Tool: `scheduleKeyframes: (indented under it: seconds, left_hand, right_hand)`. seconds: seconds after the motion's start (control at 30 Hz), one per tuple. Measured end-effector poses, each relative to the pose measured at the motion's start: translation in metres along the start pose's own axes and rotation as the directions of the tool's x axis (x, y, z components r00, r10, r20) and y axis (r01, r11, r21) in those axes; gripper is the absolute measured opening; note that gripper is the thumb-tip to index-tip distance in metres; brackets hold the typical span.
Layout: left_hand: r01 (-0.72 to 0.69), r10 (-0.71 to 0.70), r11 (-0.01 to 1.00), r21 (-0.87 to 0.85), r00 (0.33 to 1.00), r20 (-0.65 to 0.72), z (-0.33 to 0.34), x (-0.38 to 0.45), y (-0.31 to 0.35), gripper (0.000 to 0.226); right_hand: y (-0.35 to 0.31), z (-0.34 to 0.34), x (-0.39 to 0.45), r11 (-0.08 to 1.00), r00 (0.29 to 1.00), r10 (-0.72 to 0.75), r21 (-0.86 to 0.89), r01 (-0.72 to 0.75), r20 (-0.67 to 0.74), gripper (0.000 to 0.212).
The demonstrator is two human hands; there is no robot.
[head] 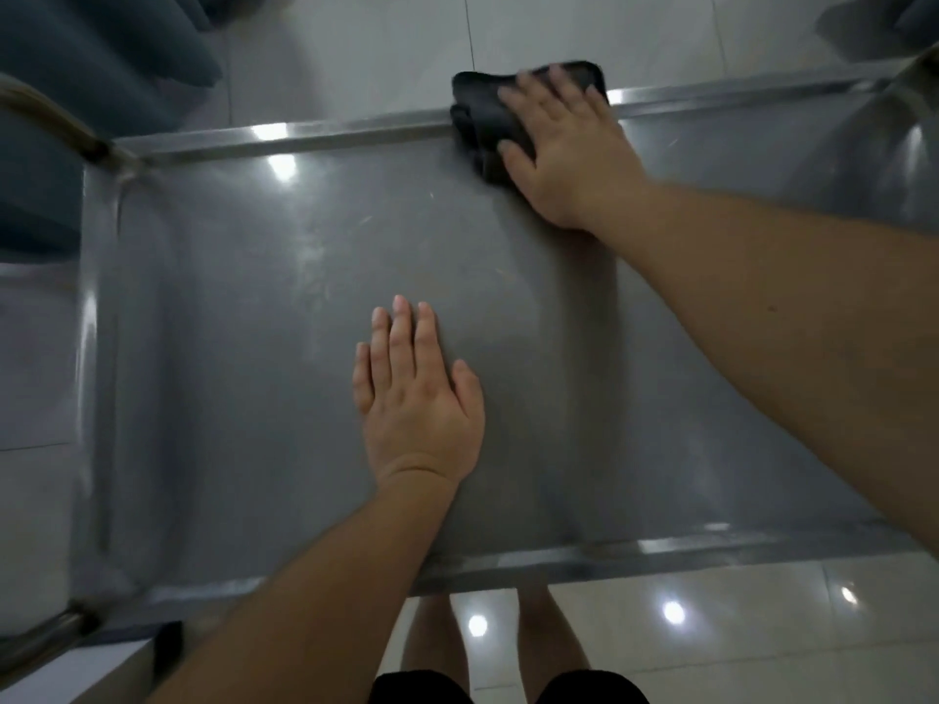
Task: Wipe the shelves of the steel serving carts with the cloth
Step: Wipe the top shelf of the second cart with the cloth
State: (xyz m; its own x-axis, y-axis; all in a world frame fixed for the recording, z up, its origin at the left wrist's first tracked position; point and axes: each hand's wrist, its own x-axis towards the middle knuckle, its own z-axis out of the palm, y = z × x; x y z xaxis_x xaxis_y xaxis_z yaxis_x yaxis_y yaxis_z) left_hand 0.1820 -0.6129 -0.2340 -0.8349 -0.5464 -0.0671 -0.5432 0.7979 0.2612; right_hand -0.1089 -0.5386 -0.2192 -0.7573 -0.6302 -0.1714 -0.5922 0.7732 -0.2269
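Observation:
The steel cart's top shelf (254, 348) fills the view, a shallow grey tray with raised shiny rims. A dark folded cloth (482, 114) lies over the far rim, right of the middle. My right hand (564, 144) presses flat on the cloth with straight fingers, partly covering it. Near the shelf's centre, my left hand (416, 393) rests flat on the bare steel with its fingers together and straight, holding nothing.
Cart handle tubes rise at the far left corner (56, 124) and near left corner (45, 627). Glossy white floor tiles (711, 627) surround the cart. Dark blue-grey fabric (76, 53) hangs at the upper left. My legs show below the near rim.

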Motion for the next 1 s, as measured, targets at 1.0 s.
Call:
scheduleKeyframes:
  seconds: [1.0]
  left_hand:
    - [-0.260,0.255,0.962,0.080,0.965,0.069,-0.039,0.005,-0.135,0.067]
  right_hand:
    - [-0.075,0.047,-0.167,0.835,0.819,-0.539,-0.002,0.550,0.196,0.061]
